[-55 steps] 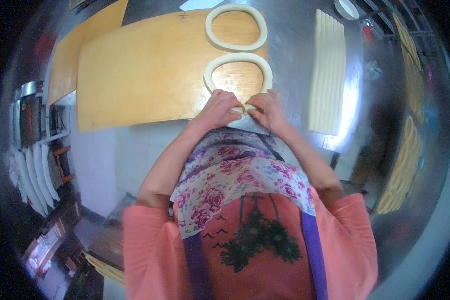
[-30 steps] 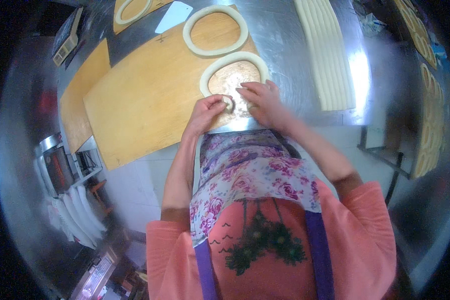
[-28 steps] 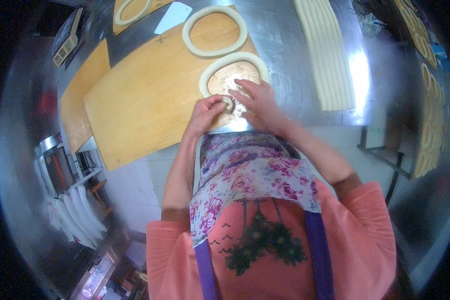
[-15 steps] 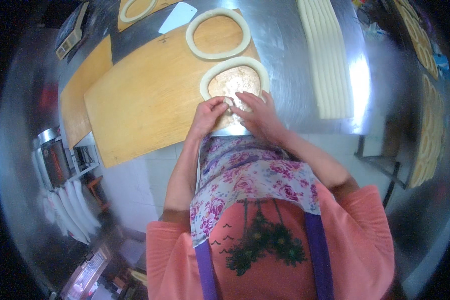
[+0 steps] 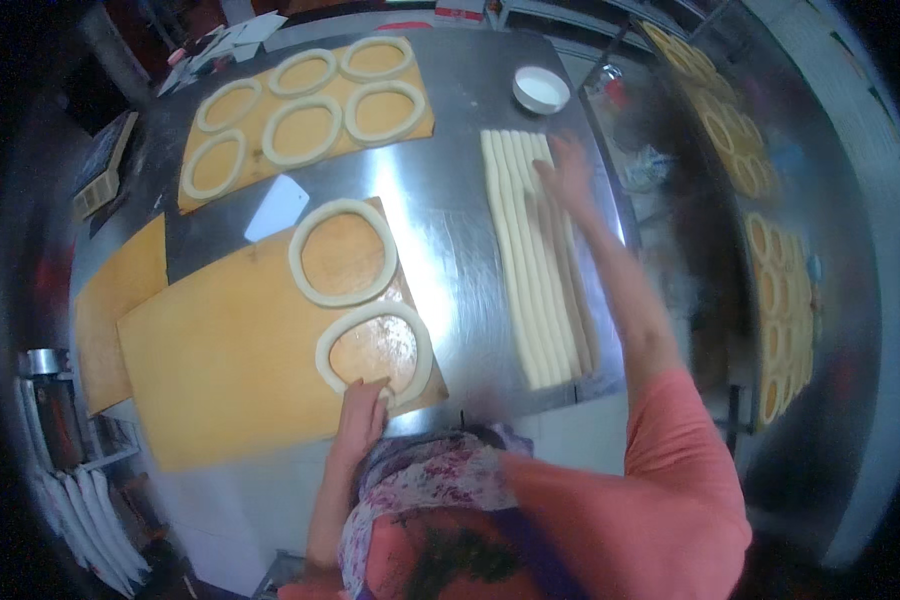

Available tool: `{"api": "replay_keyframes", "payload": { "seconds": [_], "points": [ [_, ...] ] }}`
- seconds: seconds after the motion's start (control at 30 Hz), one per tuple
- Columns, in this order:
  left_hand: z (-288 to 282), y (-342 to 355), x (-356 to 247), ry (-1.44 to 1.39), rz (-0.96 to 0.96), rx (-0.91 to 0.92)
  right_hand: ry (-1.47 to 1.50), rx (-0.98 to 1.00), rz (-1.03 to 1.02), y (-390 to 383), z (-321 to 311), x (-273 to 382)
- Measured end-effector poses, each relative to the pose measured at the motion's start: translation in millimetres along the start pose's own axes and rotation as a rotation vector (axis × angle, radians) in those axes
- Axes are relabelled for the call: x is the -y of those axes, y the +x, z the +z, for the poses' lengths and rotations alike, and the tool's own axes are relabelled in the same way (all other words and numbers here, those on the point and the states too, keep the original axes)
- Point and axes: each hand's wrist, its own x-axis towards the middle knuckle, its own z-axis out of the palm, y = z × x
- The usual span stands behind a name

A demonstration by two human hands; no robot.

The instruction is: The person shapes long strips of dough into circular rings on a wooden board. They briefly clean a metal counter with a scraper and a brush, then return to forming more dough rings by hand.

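My left hand (image 5: 365, 408) is closed on the near edge of a pale dough ring (image 5: 424, 355), its fingertips partly hidden. This ring lies at the right end of a wooden board (image 5: 205, 350), just nearer than a second dough ring (image 5: 296, 255). Reaching forward, my right hand (image 5: 567, 178) is above the far end of several long dough ropes (image 5: 530, 270) laid side by side on the metal table. Its fingers look apart and slightly blurred, with nothing visible in them. Just beyond that hand stands a white bowl (image 5: 542, 92).
A farther board (image 5: 258, 152) carries several more dough rings. A white scraper (image 5: 277, 210) lies between the boards. Another bare board (image 5: 125, 305) sits at the left. Beyond the table's right edge, a rack holds trays of rings (image 5: 785, 310).
My right hand has left the near ring and moved forward and right to the dough ropes. My left hand stays at the ring's near edge. The view has shifted, showing more table.
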Motion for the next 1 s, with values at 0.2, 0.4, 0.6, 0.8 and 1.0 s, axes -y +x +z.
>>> {"api": "replay_keyframes", "payload": {
  "seconds": [0.2,0.4,0.6,0.8,1.0],
  "points": [
    [1,-11,-4,0.037,-0.135,0.027,-0.256,0.284,0.090,128,55,-43],
    [-3,-11,-6,0.103,-0.203,-0.002,-0.474,0.472,0.126,189,123,-79],
    [-8,-3,-4,0.091,-0.210,0.044,-0.670,0.676,0.067,207,135,-76],
    [7,-15,2,0.073,-0.220,0.169,-0.307,0.168,-0.315,129,95,-82],
    [16,-20,43,-0.025,-0.182,0.041,0.292,0.369,-0.361,-61,34,40]
  ]
}}
